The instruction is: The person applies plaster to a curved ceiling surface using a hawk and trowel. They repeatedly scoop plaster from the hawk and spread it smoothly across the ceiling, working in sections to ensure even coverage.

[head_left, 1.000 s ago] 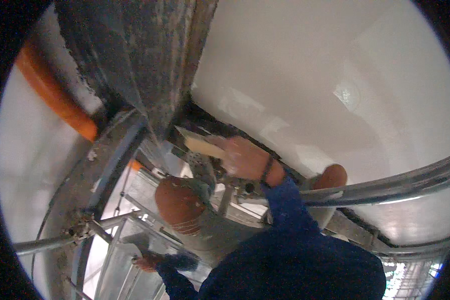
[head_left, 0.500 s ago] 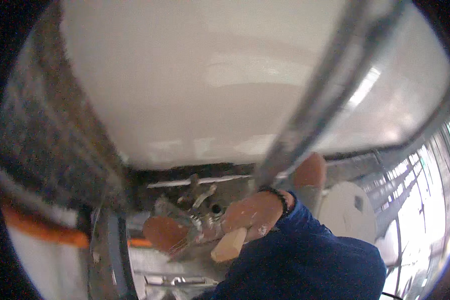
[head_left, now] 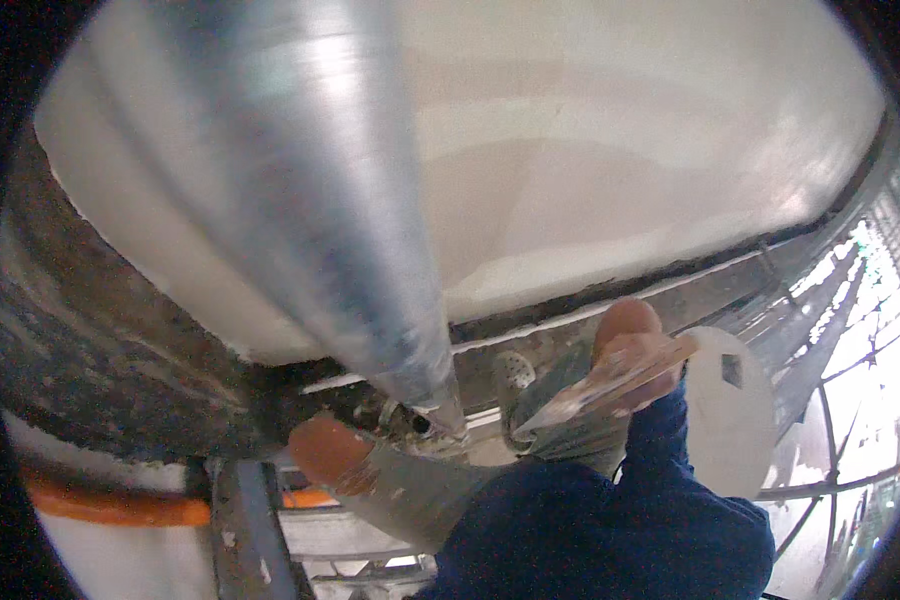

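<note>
My right hand [head_left: 638, 372] is closed round a thin, flat tool [head_left: 585, 393] smeared with white. The tool's wood-coloured end shows beyond my fingers, and its narrow blade slants down toward my lap. A navy sleeve runs up to this hand from the lower edge. Just past the hand is a rounded brown shape [head_left: 627, 318], possibly a knee or a shoe. My left hand does not show. A large, smooth, cream-coloured surface [head_left: 610, 180] fills the upper part, apart from the hand.
A thick shiny metal pole [head_left: 320, 190] crosses in front of the cream surface, down to a metal fitting [head_left: 410, 420]. On the right lies a white disc [head_left: 725, 430] with a square hole. A grey post [head_left: 245, 520] and an orange bar [head_left: 120, 498] are at lower left.
My right hand has moved right and away from the metal fitting, turning the tool with it. The pole appears farther left and larger, and the view has shifted.
</note>
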A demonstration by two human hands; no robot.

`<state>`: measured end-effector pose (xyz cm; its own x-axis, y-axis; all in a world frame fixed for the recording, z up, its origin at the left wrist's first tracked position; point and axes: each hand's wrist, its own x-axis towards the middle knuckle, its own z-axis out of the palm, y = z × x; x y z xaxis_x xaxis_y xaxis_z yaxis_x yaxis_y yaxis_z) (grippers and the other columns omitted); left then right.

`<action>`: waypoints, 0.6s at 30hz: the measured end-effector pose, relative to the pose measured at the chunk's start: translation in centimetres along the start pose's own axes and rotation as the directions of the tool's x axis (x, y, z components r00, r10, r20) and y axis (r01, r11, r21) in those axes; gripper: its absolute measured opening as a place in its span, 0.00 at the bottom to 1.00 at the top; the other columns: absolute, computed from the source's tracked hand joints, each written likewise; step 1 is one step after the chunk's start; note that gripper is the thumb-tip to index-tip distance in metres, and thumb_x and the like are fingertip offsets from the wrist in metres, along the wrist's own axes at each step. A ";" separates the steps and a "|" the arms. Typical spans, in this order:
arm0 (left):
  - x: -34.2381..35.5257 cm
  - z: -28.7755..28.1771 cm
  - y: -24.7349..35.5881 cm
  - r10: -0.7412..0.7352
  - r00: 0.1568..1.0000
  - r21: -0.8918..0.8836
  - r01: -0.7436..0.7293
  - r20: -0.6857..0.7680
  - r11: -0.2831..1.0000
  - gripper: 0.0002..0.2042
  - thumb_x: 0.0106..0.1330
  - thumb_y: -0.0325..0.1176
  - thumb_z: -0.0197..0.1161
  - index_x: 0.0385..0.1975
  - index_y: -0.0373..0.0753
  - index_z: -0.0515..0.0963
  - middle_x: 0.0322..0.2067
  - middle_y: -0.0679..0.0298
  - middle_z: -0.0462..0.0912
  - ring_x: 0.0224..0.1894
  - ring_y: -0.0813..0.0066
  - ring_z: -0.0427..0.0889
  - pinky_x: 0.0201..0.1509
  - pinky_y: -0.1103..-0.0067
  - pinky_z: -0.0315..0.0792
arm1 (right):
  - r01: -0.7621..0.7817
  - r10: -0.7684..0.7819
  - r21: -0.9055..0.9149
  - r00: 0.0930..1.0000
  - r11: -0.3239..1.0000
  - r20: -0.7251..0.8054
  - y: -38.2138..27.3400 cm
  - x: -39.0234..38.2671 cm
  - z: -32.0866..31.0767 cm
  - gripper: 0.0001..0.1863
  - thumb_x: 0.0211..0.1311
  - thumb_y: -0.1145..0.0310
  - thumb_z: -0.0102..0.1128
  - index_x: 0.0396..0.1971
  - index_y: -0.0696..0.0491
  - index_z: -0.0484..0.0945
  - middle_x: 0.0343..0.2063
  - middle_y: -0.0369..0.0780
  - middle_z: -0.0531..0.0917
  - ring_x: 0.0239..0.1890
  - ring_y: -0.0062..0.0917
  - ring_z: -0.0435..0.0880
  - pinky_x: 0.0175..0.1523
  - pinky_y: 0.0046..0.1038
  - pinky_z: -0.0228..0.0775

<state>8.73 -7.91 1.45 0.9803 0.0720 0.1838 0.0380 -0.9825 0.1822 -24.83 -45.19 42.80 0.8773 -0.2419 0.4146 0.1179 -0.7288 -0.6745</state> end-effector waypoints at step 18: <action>14.9 -26.2 22.1 0.340 0.688 -0.446 -0.695 -0.642 0.564 0.26 0.43 0.34 0.65 0.42 0.31 0.66 0.34 0.55 0.74 0.31 0.69 0.75 0.30 0.79 0.72 | -0.860 -0.486 -0.304 0.076 0.410 -0.871 7.1 -19.9 0.7 0.23 0.44 0.60 0.55 0.40 0.57 0.67 0.39 0.42 0.70 0.43 0.28 0.68 0.49 0.31 0.58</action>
<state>19.12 -24.06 33.57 0.5626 -0.1742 0.8082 -0.7462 -0.5277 0.4057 -41.11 -45.18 29.34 -0.3961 -0.2218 0.8910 -0.8475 -0.2853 -0.4477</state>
